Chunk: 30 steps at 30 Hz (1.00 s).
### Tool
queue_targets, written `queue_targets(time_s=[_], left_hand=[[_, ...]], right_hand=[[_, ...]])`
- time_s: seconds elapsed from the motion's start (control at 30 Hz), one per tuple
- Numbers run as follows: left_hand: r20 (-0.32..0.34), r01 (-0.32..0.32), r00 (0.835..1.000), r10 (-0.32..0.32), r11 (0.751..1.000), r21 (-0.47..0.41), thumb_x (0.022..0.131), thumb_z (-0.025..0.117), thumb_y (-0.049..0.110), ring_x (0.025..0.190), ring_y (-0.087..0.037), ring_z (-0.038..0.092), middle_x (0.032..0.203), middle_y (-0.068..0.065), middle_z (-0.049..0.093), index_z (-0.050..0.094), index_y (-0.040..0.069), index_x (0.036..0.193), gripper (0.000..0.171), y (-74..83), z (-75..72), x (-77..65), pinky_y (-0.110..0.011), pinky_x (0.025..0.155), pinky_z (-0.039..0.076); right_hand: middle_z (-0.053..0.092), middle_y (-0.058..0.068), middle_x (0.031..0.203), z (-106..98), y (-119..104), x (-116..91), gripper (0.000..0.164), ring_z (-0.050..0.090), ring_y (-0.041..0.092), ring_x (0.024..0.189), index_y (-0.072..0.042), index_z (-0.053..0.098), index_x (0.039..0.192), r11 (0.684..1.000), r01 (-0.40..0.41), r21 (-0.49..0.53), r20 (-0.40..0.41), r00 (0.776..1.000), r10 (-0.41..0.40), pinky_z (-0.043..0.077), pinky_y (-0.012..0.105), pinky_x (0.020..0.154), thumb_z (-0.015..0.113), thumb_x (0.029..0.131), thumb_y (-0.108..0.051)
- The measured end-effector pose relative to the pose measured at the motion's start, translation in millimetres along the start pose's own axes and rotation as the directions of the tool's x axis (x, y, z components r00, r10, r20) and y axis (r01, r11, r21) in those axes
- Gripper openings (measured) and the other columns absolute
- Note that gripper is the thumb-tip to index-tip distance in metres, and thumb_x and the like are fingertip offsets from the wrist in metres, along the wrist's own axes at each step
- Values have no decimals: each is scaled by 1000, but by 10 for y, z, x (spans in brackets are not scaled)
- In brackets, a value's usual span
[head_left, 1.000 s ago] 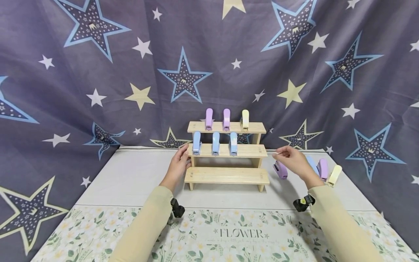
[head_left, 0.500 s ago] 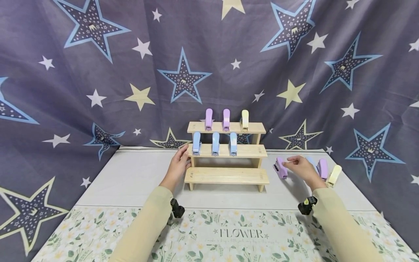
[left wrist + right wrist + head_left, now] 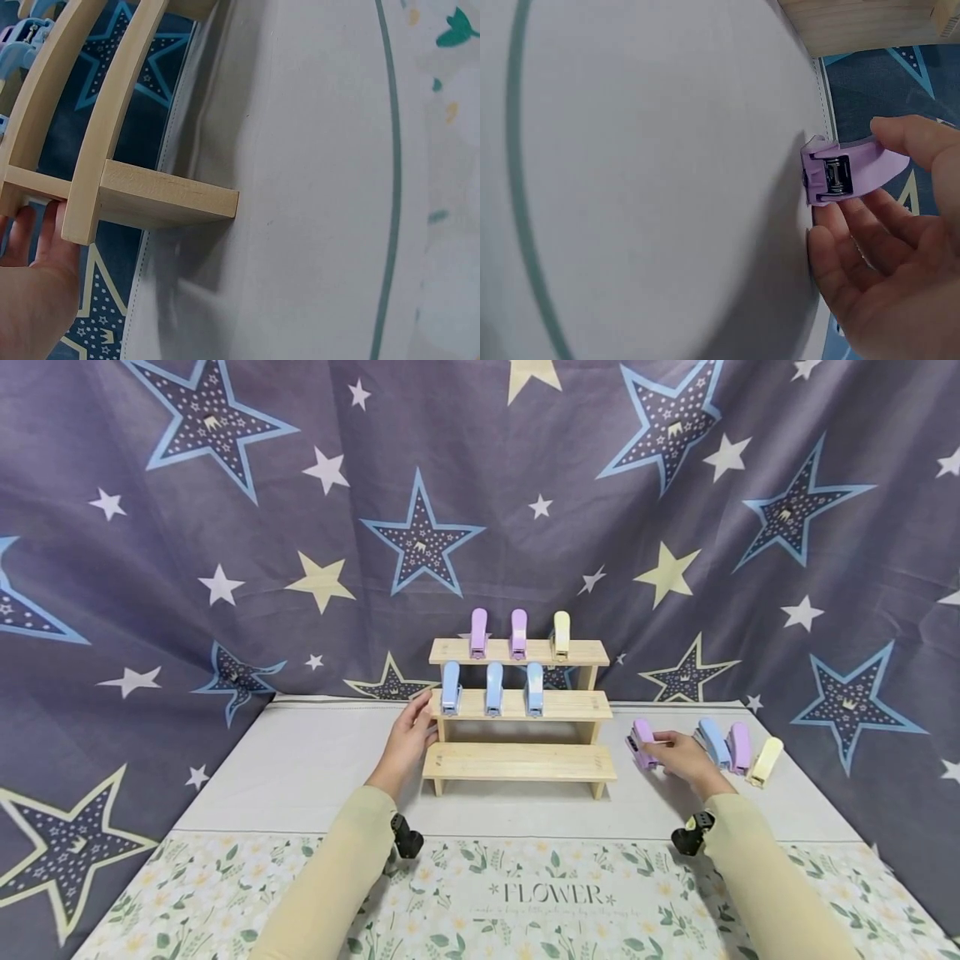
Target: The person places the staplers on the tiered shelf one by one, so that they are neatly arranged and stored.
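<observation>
A three-tier wooden shelf [image 3: 521,762] stands on the table. My left hand [image 3: 405,743] holds the left end of its middle tier; in the left wrist view, fingers [image 3: 51,229] reach behind the wooden side. To the right of the shelf, my right hand [image 3: 686,758] pinches a purple stapler [image 3: 641,735] standing on the table. The right wrist view has the thumb on one side of this stapler [image 3: 866,166] and fingers on the other. Three blue staplers [image 3: 494,688] line the middle tier. On the top tier stand two purple staplers [image 3: 518,633] and a yellow stapler [image 3: 561,635].
Right of my right hand, a blue stapler [image 3: 714,743], a purple stapler [image 3: 739,747] and a yellow stapler [image 3: 766,762] stand in a row. A floral mat [image 3: 555,935] covers the table's front. A star-patterned curtain [image 3: 525,560] hangs behind.
My right hand has drawn back from above the purple stapler, come down beside it and taken hold of it. My left hand stays on the shelf.
</observation>
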<state>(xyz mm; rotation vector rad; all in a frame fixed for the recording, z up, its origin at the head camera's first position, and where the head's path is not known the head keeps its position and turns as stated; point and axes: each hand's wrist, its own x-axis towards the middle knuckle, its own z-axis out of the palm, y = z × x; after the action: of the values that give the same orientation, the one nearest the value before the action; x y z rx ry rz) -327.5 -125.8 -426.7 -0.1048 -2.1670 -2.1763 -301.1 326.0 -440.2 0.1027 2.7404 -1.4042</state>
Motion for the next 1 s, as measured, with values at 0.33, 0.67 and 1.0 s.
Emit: queue_targets(time_s=[0.33, 0.67, 1.0], left_hand=[[-3, 8, 1000, -8, 1000, 7, 111, 37, 26, 132, -32, 47, 150, -13, 42, 34, 16, 157, 47, -3, 1, 2, -42, 110, 45], [-6, 22, 1000, -22, 1000, 18, 111, 37, 26, 134, -31, 47, 151, -13, 42, 33, 17, 157, 47, 33, 28, -23, -40, 110, 45], [-15, 26, 1000, -26, 1000, 16, 111, 38, 25, 133, -30, 47, 150, -13, 43, 35, 18, 157, 46, 32, 27, -21, -40, 111, 44]], right_hand=[[56, 27, 128, 42, 22, 13, 53, 55, 30, 107, 11, 49, 135, 999, -6, 38, -21, 1000, 7, 52, 27, 75, 61, 100, -27], [61, 21, 115, 35, 33, -6, 48, 56, 22, 92, 9, 55, 125, 999, 33, 18, -55, 998, -32, 53, 25, 70, 65, 96, -29], [64, 27, 111, -43, -107, -87, 44, 61, 35, 99, 11, 58, 118, 980, 160, -121, -100, 980, -173, 53, 37, 83, 65, 96, -26]])
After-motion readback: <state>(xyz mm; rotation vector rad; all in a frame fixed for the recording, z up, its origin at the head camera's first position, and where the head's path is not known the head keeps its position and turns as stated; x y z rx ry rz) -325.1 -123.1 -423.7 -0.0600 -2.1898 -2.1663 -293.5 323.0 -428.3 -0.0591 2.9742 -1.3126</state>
